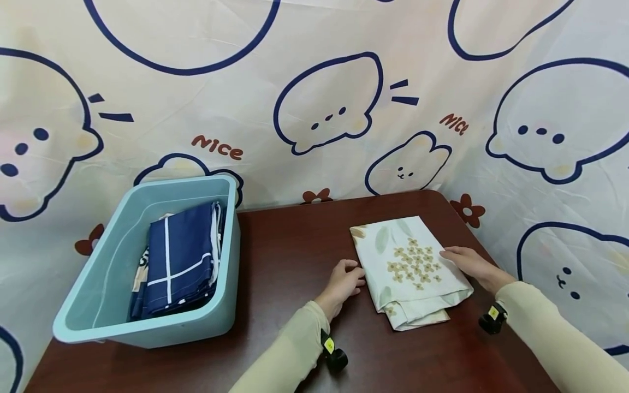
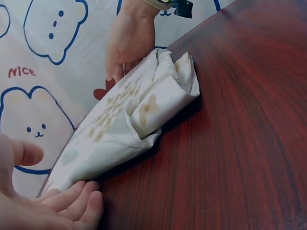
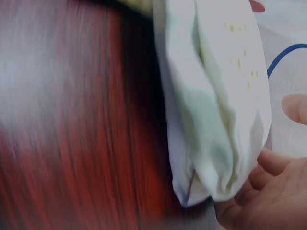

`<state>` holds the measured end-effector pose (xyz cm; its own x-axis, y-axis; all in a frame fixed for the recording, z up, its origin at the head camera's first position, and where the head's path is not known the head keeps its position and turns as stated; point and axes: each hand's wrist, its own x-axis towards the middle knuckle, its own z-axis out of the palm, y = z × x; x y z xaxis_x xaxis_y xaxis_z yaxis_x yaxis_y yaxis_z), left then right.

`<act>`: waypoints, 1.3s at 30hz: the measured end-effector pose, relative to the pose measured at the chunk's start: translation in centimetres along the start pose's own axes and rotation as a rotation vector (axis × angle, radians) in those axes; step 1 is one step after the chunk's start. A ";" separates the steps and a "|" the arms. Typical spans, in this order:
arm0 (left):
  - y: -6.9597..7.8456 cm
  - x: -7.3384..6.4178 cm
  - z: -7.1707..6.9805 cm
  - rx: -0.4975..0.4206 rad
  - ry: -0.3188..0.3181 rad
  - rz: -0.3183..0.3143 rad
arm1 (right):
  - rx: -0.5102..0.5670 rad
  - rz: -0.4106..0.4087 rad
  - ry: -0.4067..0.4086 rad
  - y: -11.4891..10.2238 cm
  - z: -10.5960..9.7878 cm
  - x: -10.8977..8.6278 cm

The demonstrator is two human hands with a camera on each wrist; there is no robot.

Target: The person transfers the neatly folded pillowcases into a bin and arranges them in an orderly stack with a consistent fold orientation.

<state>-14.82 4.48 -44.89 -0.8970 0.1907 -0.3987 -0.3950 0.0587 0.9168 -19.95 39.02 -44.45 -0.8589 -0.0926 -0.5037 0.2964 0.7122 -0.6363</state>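
A folded white cloth [image 1: 408, 262] printed with gold flowers and pale green leaves lies on the table, its layers showing at the near edge. At its left edge is my left hand [image 1: 342, 285]; in the left wrist view the fingertips [image 2: 88, 199] touch the cloth's underside edge while the thumb stands apart. My right hand [image 1: 476, 266] is at the opposite edge. The right wrist view shows its fingers [image 3: 273, 163] against the cloth's lower side, partly hidden by it, with the thumb [image 3: 295, 108] off the fabric.
To the left stands a light blue plastic bin [image 1: 231, 273]. Inside it lies a folded navy cloth [image 1: 184, 251] with white lines, over other folded fabric. The dark reddish-brown table [image 1: 290, 240] meets a cartoon-printed curtain [image 1: 314, 169] at the back and right.
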 end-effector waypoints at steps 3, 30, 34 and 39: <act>0.2 0.0 0.3 0.031 -0.028 0.005 | -0.013 -0.007 0.014 0.6 -0.4 0.3; 0.4 1.0 0.1 -0.075 -0.128 -0.105 | 0.194 -0.060 -0.083 0.3 0.7 -0.3; 0.6 0.7 0.1 -0.106 -0.150 -0.110 | 0.274 -0.067 -0.118 0.4 0.7 -0.7; 0.8 0.5 -0.1 -0.159 -0.235 -0.093 | 0.321 -0.100 -0.166 0.4 0.6 -1.0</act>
<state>-15.56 4.57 -44.38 -0.7924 0.4144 -0.4476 -0.5159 -0.0639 0.8542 -18.75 39.01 -44.55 -0.8187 -0.2811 -0.5007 0.3525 0.4422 -0.8248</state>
